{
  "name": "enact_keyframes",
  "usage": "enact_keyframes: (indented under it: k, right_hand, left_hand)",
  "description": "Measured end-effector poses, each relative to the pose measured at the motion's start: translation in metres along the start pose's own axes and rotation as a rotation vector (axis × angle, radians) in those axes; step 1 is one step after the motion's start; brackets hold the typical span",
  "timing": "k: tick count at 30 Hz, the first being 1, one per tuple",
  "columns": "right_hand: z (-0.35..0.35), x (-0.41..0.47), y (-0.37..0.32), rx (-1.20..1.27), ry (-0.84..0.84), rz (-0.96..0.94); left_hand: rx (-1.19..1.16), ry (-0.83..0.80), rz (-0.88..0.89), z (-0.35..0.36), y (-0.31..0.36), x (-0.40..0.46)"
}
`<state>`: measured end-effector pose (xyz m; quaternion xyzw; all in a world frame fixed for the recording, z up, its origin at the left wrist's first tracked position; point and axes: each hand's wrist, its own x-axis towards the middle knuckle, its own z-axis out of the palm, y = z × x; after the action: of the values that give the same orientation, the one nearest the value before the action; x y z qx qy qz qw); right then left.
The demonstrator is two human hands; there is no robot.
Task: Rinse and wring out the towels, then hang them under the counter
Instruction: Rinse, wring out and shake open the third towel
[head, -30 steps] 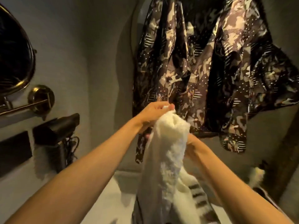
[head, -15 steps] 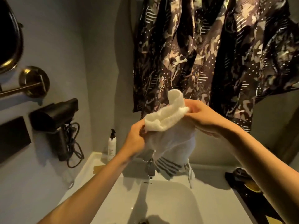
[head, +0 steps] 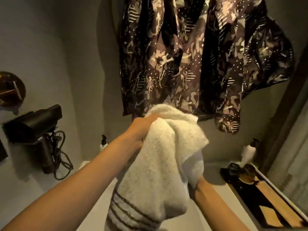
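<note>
A white towel (head: 158, 164) with dark stripes near its lower end hangs bunched in front of me, over the counter. My left hand (head: 141, 129) grips its upper left edge, fingers closed into the cloth. My right hand is almost wholly hidden under the towel's lower right fold; only the wrist (head: 199, 185) shows, so its grip is hidden. The towel covers the basin and the tap.
A patterned camouflage shirt (head: 191, 60) hangs on the wall right behind the towel. A black hair dryer (head: 35, 125) with a coiled cord sits at the left, a pump bottle (head: 103, 143) beyond. A dark tray (head: 260, 200) with wooden pieces lies at the right.
The towel, held small and high between both hands, now hangs lower and spread wide. My right hand dropped from its top to beneath it. The view tilted up from the basin.
</note>
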<state>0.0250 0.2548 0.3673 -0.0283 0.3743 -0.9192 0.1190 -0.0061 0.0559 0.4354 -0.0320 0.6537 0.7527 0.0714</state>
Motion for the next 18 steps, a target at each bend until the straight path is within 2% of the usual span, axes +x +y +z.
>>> enact_keyframes:
  k: [2, 6, 7, 9, 11, 13, 16, 18]
  right_hand:
    - [-0.006, -0.002, 0.024, 0.1, 0.033, 0.098]
    - [-0.032, -0.008, 0.061, 0.112, 0.098, 0.058]
    - [-0.033, -0.009, 0.059, 0.044, 0.144, 0.066]
    - [-0.031, -0.012, 0.061, -0.26, 0.195, 0.118]
    - [-0.041, -0.017, 0.063, -0.595, 0.263, 0.16]
    - [-0.058, -0.033, 0.057, -0.819, 0.344, 0.181]
    - [-0.078, -0.064, 0.04, -0.754, 0.353, 0.194]
    - [-0.093, -0.077, 0.032, -0.618, 0.452, 0.212]
  left_hand:
    - [-0.146, -0.016, -0.142, -0.016, -0.018, 0.009]
    - [-0.346, -0.037, -0.239, -0.036, -0.086, 0.018]
    - [-0.345, -0.068, -0.288, -0.035, -0.11, 0.016]
    - [-0.332, -0.21, -0.379, -0.03, -0.153, 0.006]
    - [-0.251, -0.261, -0.37, -0.026, -0.176, 0.001]
    - [-0.133, -0.196, -0.269, -0.027, -0.184, -0.002]
    - [-0.028, -0.157, -0.191, -0.015, -0.186, -0.015]
    - [0.0, -0.139, -0.189, 0.001, -0.188, -0.023]
